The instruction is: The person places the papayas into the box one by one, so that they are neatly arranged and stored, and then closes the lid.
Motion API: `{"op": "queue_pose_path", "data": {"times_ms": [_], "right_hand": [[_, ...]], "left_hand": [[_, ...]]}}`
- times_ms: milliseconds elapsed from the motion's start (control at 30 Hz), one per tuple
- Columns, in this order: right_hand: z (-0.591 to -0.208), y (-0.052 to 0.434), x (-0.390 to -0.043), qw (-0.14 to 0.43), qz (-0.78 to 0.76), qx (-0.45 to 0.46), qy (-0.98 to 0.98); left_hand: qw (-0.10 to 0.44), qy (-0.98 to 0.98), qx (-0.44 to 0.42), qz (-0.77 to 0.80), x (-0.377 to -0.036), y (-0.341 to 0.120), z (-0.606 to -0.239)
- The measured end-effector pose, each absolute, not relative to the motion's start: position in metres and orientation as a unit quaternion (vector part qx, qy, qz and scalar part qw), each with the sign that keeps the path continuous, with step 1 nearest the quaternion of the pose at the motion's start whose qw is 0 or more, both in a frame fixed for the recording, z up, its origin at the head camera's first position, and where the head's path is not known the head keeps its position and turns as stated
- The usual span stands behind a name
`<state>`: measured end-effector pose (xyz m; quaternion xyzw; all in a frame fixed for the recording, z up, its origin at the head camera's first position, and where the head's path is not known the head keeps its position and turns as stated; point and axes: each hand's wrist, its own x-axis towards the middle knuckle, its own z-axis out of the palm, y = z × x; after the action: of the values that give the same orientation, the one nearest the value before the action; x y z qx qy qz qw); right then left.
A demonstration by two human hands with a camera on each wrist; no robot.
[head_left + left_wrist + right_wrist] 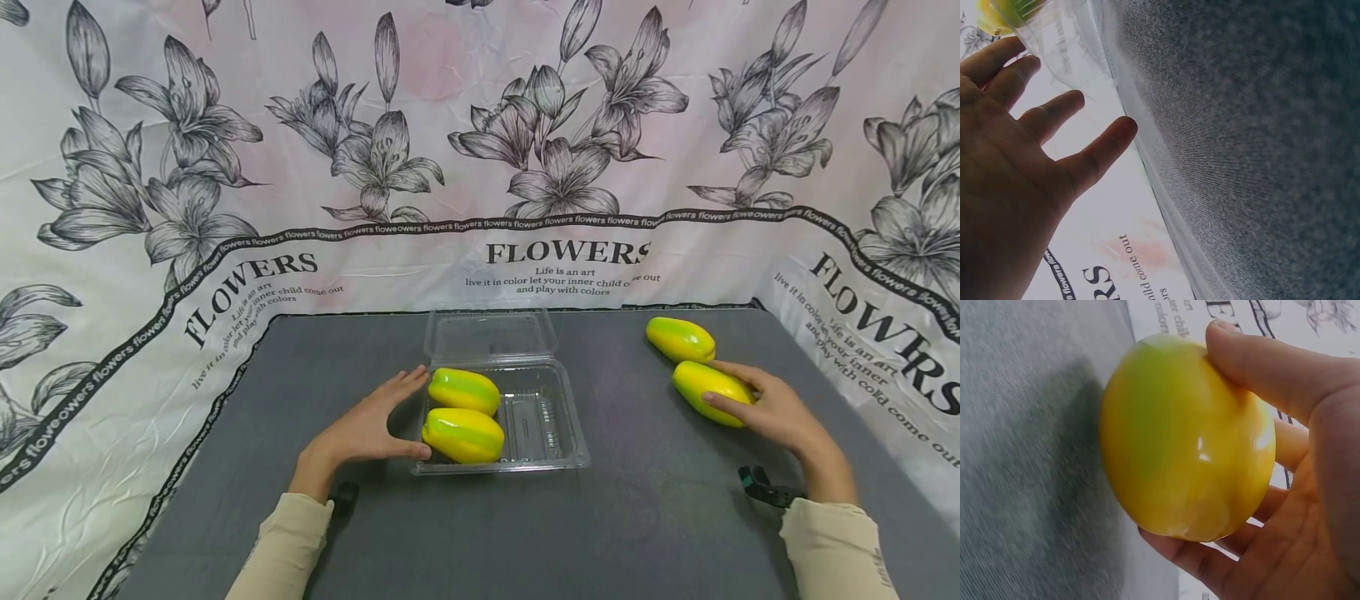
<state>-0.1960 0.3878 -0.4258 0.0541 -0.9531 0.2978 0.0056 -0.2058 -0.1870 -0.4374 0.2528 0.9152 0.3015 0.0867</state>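
Note:
A clear plastic clamshell box (555,433) lies open on the grey table (637,525), its lid (487,335) folded back. Two yellow-green mangoes (463,390) (462,435) lie in its left half. My left hand (367,429) rests with straight fingers against the box's left side; the left wrist view shows my left hand (1016,150) beside the clear wall (1066,47). My right hand (776,408) grips a third mango (708,392) on the table at the right, thumb and fingers curled round the mango (1185,440). A fourth mango (680,339) lies just behind it.
A white cloth printed with grey flowers and the word FLOWERS (566,250) hangs behind and drapes both sides of the table. Black wrist straps (761,486) sit at both cuffs. Bare grey tabletop stretches in front of the box.

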Motion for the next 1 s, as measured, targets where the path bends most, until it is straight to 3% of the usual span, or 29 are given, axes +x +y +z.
{"op": "queue_pose_path", "data": {"times_ms": [667,1000], "right_hand": [[-0.421,0.329,-0.203,0.082,0.298,0.123,-0.943],[-0.414,0.3,-0.203,0.087,0.32,0.138,-0.933]], "left_hand": [[0.085,0.915,0.255,0.301,-0.206,-0.188,-0.437],[0.083,0.915,0.258,0.298,-0.206,-0.188,-0.437]]}}
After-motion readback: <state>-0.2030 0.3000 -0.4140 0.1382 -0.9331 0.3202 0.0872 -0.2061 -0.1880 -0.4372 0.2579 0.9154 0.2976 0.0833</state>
